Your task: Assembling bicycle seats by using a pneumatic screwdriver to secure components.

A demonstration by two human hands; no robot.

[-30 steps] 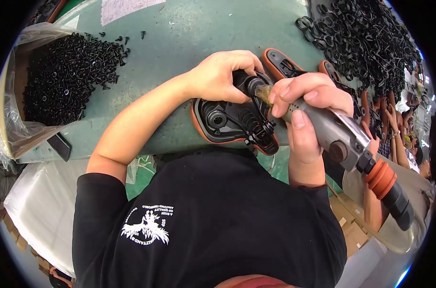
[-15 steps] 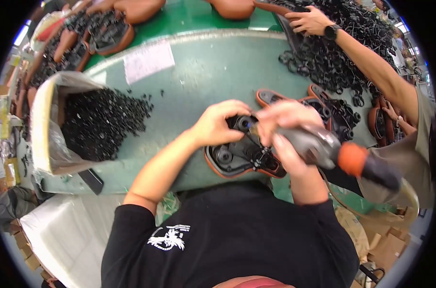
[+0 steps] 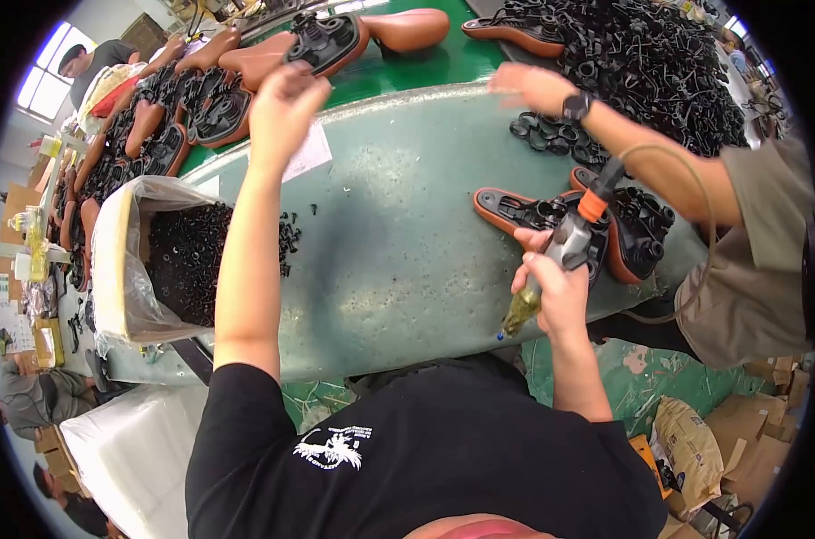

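Note:
My left hand [image 3: 286,103] is stretched to the far side of the bench, fingers and thumb apart, with nothing seen in it. Just beyond it an upturned bicycle saddle [image 3: 328,43], brown with black underside, lies among other saddles. My right hand [image 3: 555,292] is closed around a pneumatic screwdriver [image 3: 569,242], grey with an orange band; its yellowish nose and blue tip point down toward the bench's near edge. Right behind that tool lie upturned saddles [image 3: 636,247] with black fittings. An open bin [image 3: 111,260] of small black screws stands by my left forearm.
A co-worker's hand [image 3: 537,88] with a watch reaches in from the right, beside a heap of black clamps [image 3: 650,72]. A hose [image 3: 711,225] loops from the screwdriver. A paper sheet [image 3: 308,154] lies under my left forearm. More saddles [image 3: 147,126] crowd the far left.
The saddle between my hands has left the near middle. My left hand has let go and moved far and left; an upturned saddle now lies beyond it. The screwdriver has swung nose-down.

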